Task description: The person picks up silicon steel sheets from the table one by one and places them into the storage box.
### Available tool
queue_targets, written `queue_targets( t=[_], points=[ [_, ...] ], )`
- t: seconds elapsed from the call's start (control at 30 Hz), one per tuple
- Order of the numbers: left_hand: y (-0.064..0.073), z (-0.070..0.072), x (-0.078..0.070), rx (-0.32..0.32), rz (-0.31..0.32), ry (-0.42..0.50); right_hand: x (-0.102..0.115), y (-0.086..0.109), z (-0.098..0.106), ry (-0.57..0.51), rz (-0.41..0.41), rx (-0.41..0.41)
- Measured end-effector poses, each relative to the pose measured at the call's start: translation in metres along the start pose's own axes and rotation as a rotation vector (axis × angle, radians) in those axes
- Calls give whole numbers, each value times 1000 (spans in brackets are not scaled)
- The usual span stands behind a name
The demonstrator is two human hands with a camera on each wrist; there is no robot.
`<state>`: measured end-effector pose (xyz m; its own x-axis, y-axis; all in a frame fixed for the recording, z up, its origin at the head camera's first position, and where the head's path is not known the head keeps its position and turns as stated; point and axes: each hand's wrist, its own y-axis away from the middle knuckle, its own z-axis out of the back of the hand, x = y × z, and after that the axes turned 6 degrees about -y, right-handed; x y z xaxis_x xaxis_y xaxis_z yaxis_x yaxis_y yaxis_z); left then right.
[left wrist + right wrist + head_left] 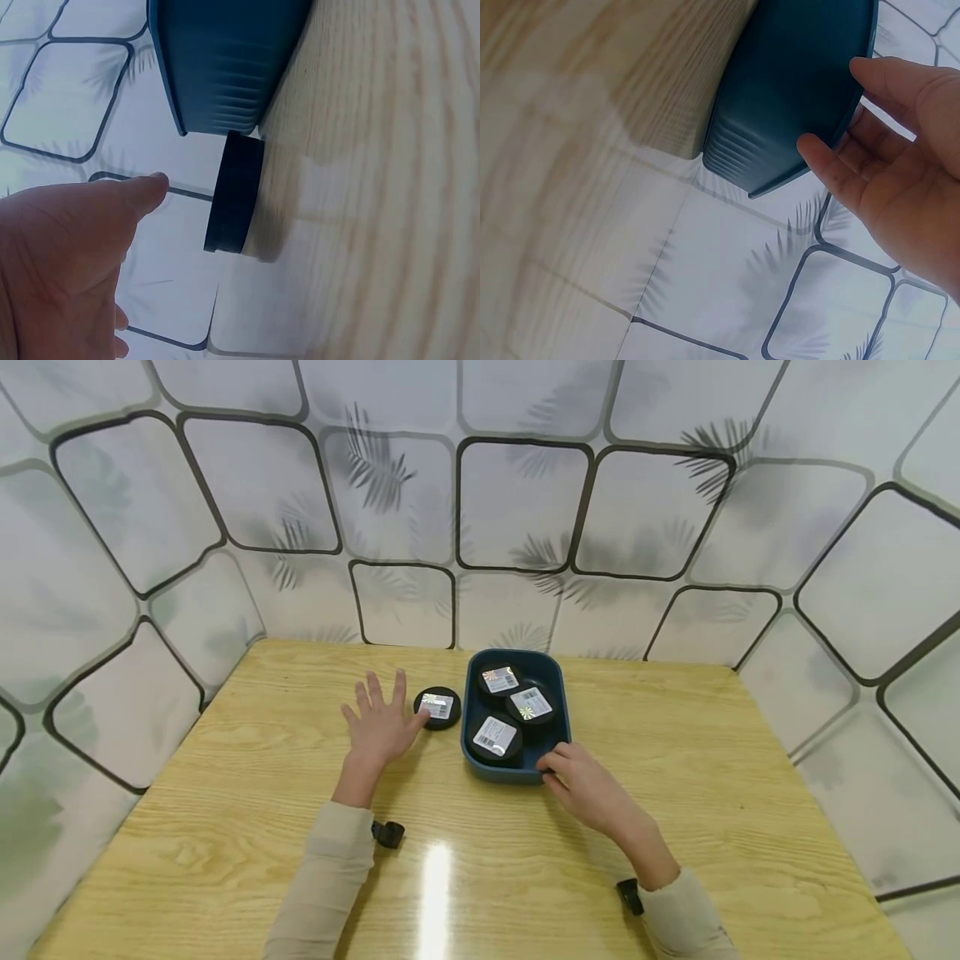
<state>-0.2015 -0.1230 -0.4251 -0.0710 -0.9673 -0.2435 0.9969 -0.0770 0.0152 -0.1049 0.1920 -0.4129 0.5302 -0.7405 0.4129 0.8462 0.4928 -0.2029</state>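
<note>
A dark blue plastic bin point(555, 681) stands on the table, holding 3 flat round black containers with white barcode labels, such as the front one point(497, 737). My right hand point(588, 785) holds the bin's near right corner. In the right wrist view, the bin's outer wall point(787, 82) shows the thumb against it and other fingers over the rim. Left of the bin, another round black container point(438, 707) lies label up on the table. My left hand point(380, 727) spreads its fingers beside it; in the left wrist view the thumb stands apart from this container point(236, 195).
The light wooden table point(247, 827) reaches back to a patterned curtain point(517, 502), which also closes off both sides. A bright reflection lies on the table's near middle. Small black devices point(388, 834) sit at both wrists.
</note>
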Motion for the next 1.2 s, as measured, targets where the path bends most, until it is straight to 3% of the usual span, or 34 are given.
queue_targets(
  t=[0.23,0.53,0.7,1.2],
  points=[
    [-13,-7,-6,26,-68,11,-1,1,0,2,16,-10],
    [-30,-18,-13,136,-185,95,-1,2,-2,1,29,5],
    [-36,-20,-15,119,-234,145,-2,1,-1,13,34,-9],
    [-29,-18,-13,102,-209,131,1,1,2,3,23,-7]
  ],
)
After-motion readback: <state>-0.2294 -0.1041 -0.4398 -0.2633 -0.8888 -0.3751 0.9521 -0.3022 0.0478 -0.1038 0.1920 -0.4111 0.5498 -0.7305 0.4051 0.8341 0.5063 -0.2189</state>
